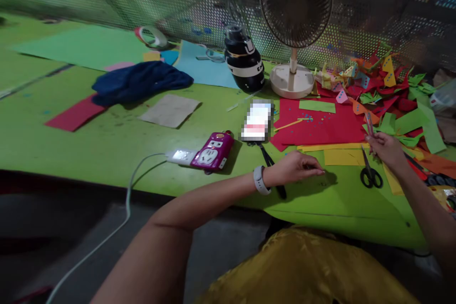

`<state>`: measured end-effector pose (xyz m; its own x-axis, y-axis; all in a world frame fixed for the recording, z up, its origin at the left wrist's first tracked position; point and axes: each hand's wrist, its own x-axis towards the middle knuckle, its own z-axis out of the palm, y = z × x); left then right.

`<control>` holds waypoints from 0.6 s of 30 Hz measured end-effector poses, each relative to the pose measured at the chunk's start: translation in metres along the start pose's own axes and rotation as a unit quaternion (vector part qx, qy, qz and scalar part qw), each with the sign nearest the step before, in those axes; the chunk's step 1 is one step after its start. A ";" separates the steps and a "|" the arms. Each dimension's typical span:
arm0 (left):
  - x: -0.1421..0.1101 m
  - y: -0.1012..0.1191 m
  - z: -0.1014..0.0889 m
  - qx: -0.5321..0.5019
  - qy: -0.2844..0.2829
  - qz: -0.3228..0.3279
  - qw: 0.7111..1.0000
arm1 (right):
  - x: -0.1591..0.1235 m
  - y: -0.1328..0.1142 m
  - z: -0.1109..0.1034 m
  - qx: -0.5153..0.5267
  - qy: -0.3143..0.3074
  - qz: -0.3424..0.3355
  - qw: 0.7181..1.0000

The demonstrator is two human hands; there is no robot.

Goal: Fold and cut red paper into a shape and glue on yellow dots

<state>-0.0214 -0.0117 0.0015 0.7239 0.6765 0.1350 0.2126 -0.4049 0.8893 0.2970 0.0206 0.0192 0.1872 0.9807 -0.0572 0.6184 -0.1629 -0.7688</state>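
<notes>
My left hand (297,167), with a pale watch on its wrist, hovers over the green table's front part. Its fingers are bent together at the tips; anything between them is too small to make out. Farther right, my right hand (384,149) is closed around a slim, shiny, pinkish two-pronged tool (369,125) that points up and away; its exact kind is unclear. Black-handled scissors (371,177) lie just left of that hand, blades pointing away. Yellow paper strips (342,157) and a red paper sheet (322,128) with tiny blue bits lie beyond my hands.
A heap of cut coloured paper (377,80) fills the back right beside a fan (294,80). A black bottle (245,64), a phone (257,121) and a purple power socket (213,152) stand or lie mid-table. A cord (128,204) hangs over the front edge. Dark blue cloth (142,80) lies left.
</notes>
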 end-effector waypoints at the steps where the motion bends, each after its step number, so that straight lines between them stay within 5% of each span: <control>1: 0.000 0.000 0.000 -0.007 0.010 -0.006 1.000 | 0.002 0.002 0.000 -0.011 0.004 -0.003 1.000; 12: -0.002 -0.009 0.003 -0.018 0.033 -0.032 0.999 | 0.009 0.024 -0.004 -0.188 0.083 -0.023 0.978; 18: -0.004 -0.009 0.003 -0.052 0.045 -0.057 0.996 | -0.010 0.024 -0.006 -0.254 0.165 -0.082 0.949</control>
<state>-0.0244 -0.0123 -0.0087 0.6367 0.7683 0.0653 0.2173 -0.2601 0.9408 0.3147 0.0066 0.0050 0.2343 0.9234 0.3040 0.9327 -0.1253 -0.3382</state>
